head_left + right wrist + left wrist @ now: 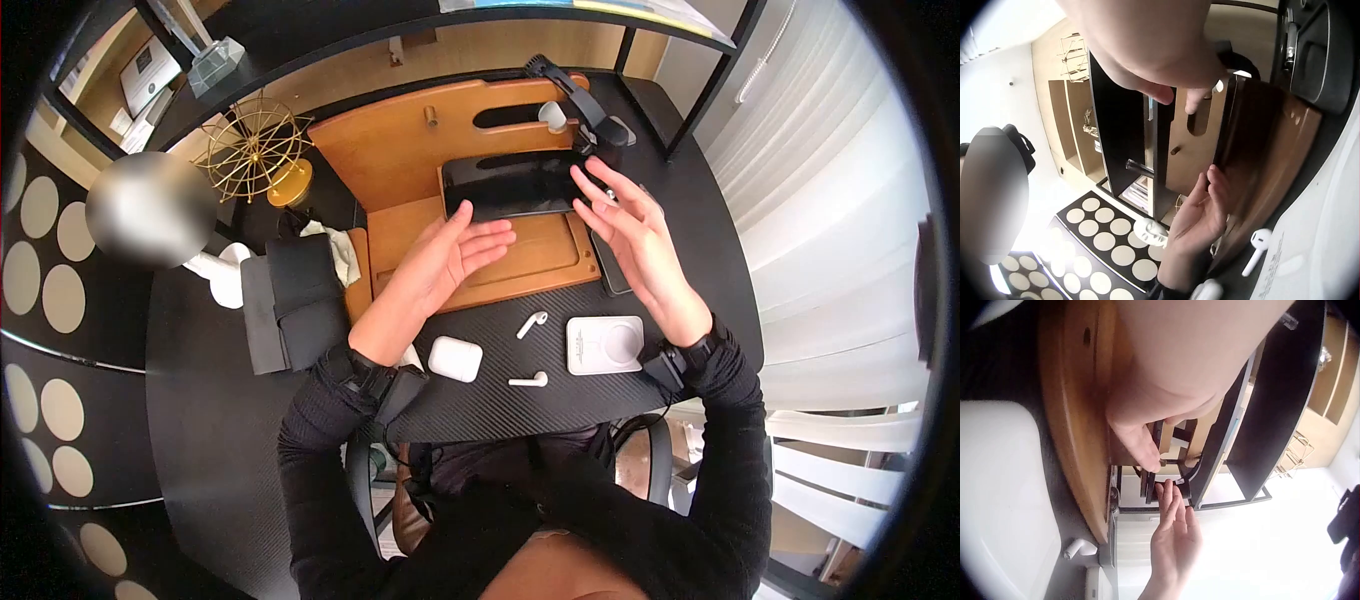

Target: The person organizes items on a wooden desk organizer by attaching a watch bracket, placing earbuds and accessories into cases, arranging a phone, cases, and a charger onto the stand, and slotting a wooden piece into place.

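A flat device with a glossy black screen (500, 188) leans in the brown wooden desk organizer (500, 262). My left hand (435, 265) is at its lower left edge, thumb up and fingers extended to the right. On the other side my right hand (640, 240) has its fingertips at the device's right end, fingers nearly straight. Both hands face each other across the device, as the left wrist view shows with my right hand (1175, 547) opposite. Nearer me lie a white earbud case (455, 359), two white earbuds (532, 323) and a white rectangular charger (604, 346).
Black headphones (575, 95) hang at the organizer's back right. A dark folded pouch (308, 300) lies left of it, near a gold wire wheel ornament (255, 150). A dark flat device (612, 268) lies under my right hand. A black shelf (340, 55) spans the back.
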Demonstrator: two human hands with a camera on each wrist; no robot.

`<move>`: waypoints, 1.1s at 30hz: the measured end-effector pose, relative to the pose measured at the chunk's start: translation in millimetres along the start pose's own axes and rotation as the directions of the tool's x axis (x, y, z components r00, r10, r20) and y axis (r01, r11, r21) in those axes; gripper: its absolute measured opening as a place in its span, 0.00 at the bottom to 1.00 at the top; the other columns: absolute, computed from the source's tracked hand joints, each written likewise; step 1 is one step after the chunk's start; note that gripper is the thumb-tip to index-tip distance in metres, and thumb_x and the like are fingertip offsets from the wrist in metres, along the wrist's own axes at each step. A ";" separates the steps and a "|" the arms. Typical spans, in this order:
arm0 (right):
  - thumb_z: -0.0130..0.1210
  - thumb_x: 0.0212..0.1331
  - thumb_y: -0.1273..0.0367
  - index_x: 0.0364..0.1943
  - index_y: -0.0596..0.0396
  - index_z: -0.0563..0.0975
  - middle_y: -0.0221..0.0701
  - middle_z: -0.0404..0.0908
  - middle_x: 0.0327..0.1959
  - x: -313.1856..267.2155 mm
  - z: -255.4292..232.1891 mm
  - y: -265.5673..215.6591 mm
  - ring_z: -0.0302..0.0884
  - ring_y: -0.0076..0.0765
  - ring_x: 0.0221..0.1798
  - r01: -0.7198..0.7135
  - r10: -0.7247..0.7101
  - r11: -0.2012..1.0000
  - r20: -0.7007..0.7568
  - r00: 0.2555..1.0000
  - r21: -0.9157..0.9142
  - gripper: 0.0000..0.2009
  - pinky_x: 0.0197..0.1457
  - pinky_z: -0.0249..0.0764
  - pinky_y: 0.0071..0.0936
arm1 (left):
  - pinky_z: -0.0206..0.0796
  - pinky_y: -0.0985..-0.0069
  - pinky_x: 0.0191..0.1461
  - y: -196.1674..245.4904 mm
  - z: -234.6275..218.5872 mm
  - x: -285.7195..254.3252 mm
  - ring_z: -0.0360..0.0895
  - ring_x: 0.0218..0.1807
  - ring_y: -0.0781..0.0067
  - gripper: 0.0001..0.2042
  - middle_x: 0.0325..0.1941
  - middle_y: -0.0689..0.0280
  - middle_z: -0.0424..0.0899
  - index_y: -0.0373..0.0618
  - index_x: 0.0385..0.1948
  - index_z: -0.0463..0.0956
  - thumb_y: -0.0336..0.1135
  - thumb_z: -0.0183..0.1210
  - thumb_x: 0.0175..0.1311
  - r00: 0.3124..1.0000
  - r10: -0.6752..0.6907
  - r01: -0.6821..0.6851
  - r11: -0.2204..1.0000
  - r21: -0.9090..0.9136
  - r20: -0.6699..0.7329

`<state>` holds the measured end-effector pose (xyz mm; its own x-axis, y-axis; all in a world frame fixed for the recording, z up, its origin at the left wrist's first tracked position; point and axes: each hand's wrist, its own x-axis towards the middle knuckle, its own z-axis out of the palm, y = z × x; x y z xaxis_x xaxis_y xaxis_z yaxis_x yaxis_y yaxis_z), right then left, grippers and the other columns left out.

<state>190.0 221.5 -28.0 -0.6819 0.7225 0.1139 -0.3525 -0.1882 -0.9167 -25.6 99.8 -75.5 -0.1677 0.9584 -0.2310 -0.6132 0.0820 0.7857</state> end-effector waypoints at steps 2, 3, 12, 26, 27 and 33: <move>0.50 0.65 0.78 0.64 0.63 0.67 0.41 0.60 0.71 7.2 -7.0 2.6 0.58 0.39 0.74 0.087 -0.067 0.977 0.108 0.992 -0.192 0.22 0.72 0.62 0.34 | 0.73 0.71 0.60 -2.9 1.0 0.8 0.78 0.57 0.60 0.26 0.54 0.50 0.79 0.30 0.53 0.69 0.52 0.47 0.73 1.000 0.006 -0.006 1.000 0.028 -0.020; 0.51 0.64 0.77 0.57 0.60 0.75 0.36 0.68 0.65 9.8 -6.5 8.2 0.66 0.34 0.68 0.168 -0.156 0.954 0.065 0.986 -0.248 0.17 0.68 0.66 0.30 | 0.73 0.72 0.59 -3.7 1.7 0.8 0.79 0.56 0.60 0.27 0.53 0.51 0.79 0.30 0.53 0.69 0.53 0.47 0.73 0.999 0.001 -0.001 1.000 0.008 -0.032; 0.56 0.52 0.79 0.38 0.58 0.80 0.36 0.81 0.45 22.7 -14.9 -9.8 0.80 0.40 0.50 0.621 -0.288 0.277 0.553 0.782 -0.734 0.09 0.51 0.76 0.32 | 0.75 0.74 0.55 -4.1 5.7 -0.3 0.80 0.54 0.63 0.26 0.52 0.54 0.80 0.33 0.52 0.70 0.53 0.46 0.73 0.998 -0.017 0.016 1.000 -0.014 -0.059; 0.60 0.55 0.70 0.31 0.55 0.78 0.32 0.76 0.29 40.4 -26.5 -4.6 0.79 0.42 0.33 0.573 -0.378 -0.091 0.561 0.736 -0.814 0.04 0.35 0.77 0.34 | 0.77 0.73 0.50 -5.3 8.5 -5.4 0.82 0.50 0.65 0.12 0.53 0.55 0.80 0.41 0.43 0.70 0.42 0.51 0.73 0.997 0.041 -0.039 0.999 0.035 -0.070; 0.60 0.55 0.70 0.31 0.55 0.78 0.32 0.76 0.29 40.6 -26.8 -7.4 0.79 0.42 0.33 0.576 -0.381 -0.091 0.563 0.734 -0.813 0.04 0.35 0.77 0.34 | 0.78 0.72 0.48 -5.2 8.9 -5.9 0.82 0.49 0.65 0.13 0.52 0.56 0.81 0.41 0.46 0.70 0.43 0.50 0.74 0.997 0.031 -0.029 0.999 0.028 -0.073; 0.64 0.53 0.64 0.34 0.57 0.80 0.33 0.81 0.31 35.3 -79.5 -51.4 0.81 0.34 0.34 0.121 -0.343 0.162 0.059 0.938 -0.979 0.11 0.39 0.75 0.30 | 0.78 0.74 0.39 2.5 18.6 -23.8 0.83 0.42 0.68 0.17 0.46 0.59 0.83 0.41 0.55 0.69 0.43 0.47 0.75 0.896 -0.320 0.219 0.921 0.321 0.308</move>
<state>235.0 309.5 -7.3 -0.5561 0.7028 0.4436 0.4885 0.7082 -0.5097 -8.8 82.3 -57.4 0.2840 0.9165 -0.2818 -0.3537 0.3734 0.8576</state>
